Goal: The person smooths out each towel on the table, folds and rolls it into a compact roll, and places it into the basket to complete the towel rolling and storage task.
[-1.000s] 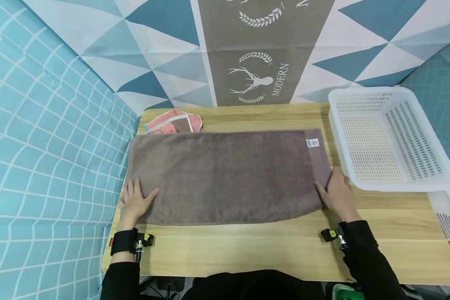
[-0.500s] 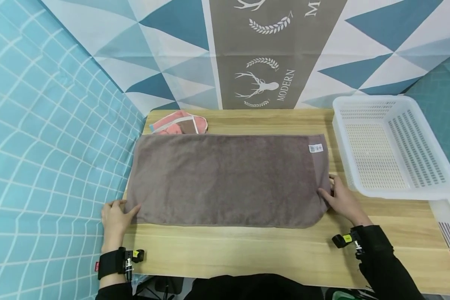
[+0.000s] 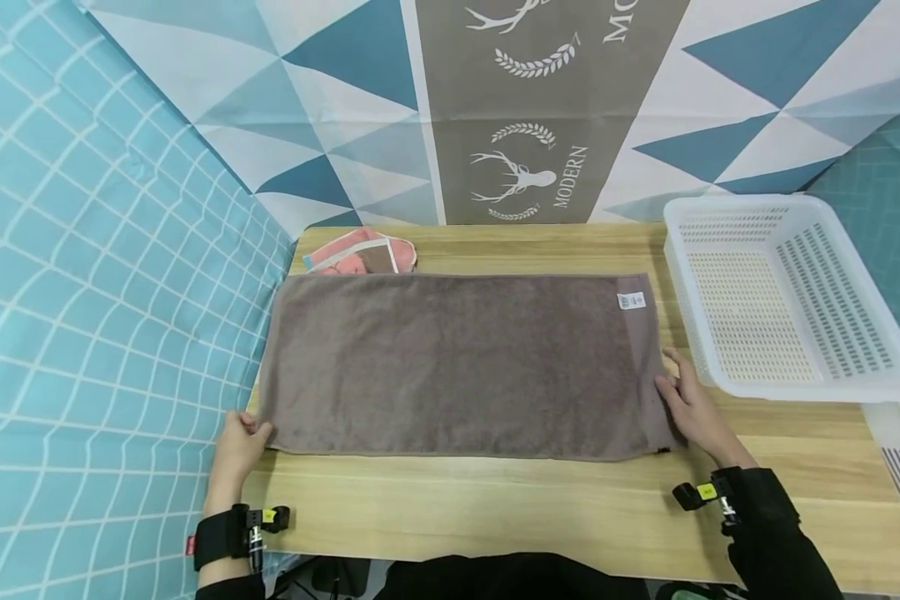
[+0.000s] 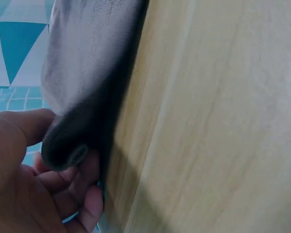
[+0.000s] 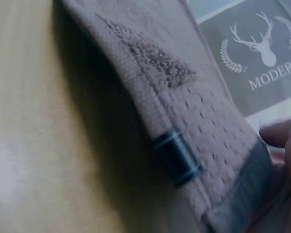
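Pale wood grain covers the table (image 3: 465, 508), the largest surface recorded. Along its left side hangs a blue sheet with white grid lines (image 3: 112, 358); behind its far edge hangs a patterned backdrop (image 3: 375, 58) of blue, grey and white triangles, its grey-brown band printed with a deer head and "MODERN".

Central on the table lies a grey-brown towel (image 3: 457, 367), spread flat in a long rectangle, its length running from left to right. Beside it, at the right end of the table, stands a white perforated basket (image 3: 750, 312).

The right hand (image 3: 696, 410) grips the towel's right edge near the front corner, thumb at the upper face and fingers at the underside; the edge is lifted off the wood. The left hand (image 3: 240, 443) pinches the front left corner, which curls between thumb and bent fingers. Both grips are narrow.

Just behind the towel's far left part sits a pink, white and brown cloth (image 3: 378, 254); whether it extends beneath cannot be told. A white label (image 3: 632, 301) shows near the towel's far right corner. A small dark tab (image 5: 178, 156) projects from the front edge, close to the right hand.
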A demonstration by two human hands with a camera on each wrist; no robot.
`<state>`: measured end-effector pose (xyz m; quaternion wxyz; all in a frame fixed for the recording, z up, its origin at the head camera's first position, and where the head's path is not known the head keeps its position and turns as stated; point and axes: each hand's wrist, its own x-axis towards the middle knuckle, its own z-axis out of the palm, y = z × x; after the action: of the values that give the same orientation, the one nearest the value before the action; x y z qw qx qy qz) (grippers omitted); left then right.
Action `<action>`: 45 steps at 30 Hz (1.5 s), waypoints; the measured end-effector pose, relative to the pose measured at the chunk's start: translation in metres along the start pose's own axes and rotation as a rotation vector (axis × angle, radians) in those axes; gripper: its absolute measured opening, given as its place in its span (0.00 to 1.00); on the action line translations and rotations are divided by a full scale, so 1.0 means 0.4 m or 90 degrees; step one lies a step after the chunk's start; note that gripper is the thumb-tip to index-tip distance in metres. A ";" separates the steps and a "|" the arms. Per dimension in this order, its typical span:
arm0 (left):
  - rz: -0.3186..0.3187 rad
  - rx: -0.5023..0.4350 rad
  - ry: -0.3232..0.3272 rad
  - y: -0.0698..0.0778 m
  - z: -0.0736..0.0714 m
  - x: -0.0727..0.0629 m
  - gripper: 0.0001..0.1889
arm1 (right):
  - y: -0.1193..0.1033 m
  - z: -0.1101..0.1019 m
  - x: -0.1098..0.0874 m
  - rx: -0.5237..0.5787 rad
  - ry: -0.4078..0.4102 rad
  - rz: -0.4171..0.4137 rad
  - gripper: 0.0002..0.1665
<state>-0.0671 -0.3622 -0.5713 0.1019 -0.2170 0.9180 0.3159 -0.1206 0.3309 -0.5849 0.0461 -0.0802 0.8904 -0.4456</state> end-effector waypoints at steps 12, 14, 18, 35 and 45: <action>0.176 -0.113 0.045 -0.035 -0.010 -0.040 0.19 | 0.056 -0.031 -0.061 0.114 -0.102 -0.021 0.28; 0.211 -0.086 0.047 -0.042 -0.009 -0.040 0.21 | 0.066 -0.029 -0.063 0.105 -0.115 -0.031 0.32; 0.193 -0.038 0.004 -0.049 -0.007 -0.038 0.22 | 0.081 -0.015 -0.064 0.091 -0.139 -0.081 0.36; 0.156 -0.174 0.228 -0.046 -0.001 -0.052 0.13 | 0.085 -0.027 -0.072 0.289 -0.134 -0.055 0.20; 0.261 -0.245 0.265 -0.031 -0.035 -0.079 0.13 | 0.092 -0.054 -0.115 0.196 -0.127 -0.041 0.16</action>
<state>-0.0342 -0.3691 -0.5569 -0.1955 -0.1032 0.8674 0.4458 -0.0826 0.3779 -0.6008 0.1316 -0.1441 0.7996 -0.5679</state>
